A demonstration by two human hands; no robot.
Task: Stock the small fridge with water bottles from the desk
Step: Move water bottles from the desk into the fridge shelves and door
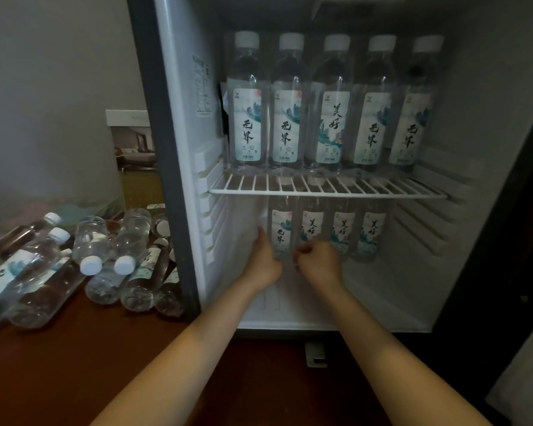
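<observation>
Forearms (197,348): reached from bottom of frame into lower compartment of the fridge (474,87). Upright bottle (280,230), leftmost of lower row, is flanked by both hands: gripped at its left by left hand (266,256); right hand (319,261) curled just beside it, grip not determinable.

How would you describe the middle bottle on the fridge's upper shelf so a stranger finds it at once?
In the open fridge, find the white wire shelf holding five upright bottles. The middle bottle alone carries different black label characters.
</observation>
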